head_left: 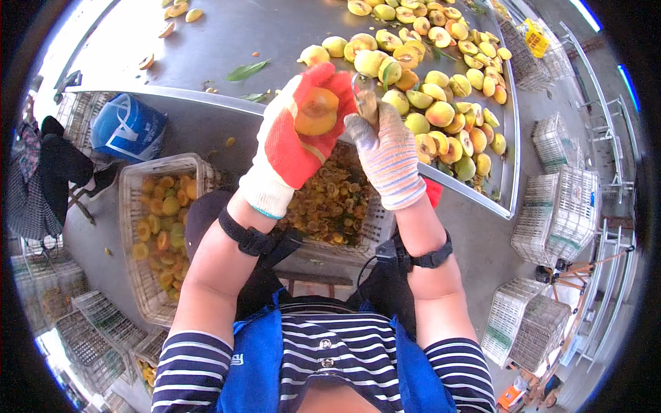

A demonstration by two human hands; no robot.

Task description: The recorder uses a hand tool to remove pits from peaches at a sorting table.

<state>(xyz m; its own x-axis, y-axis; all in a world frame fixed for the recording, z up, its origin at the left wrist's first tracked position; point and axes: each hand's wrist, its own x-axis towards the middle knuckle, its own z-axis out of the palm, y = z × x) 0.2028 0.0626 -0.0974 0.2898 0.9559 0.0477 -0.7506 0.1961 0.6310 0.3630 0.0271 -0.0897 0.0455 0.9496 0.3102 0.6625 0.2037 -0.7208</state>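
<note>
Peach half [316, 111] being gripped in red-gloved left hand [297, 134], just beside metal table [206, 41] edge; striped-gloved right hand [387, 153] clenching tool [363, 96] alongside, over crate [372, 227].

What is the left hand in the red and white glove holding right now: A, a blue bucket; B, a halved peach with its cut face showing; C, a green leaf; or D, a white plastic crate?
B: the left hand cups a halved peach, its orange cut face turned toward the camera, next to the right hand, which grips a small tool.
</note>
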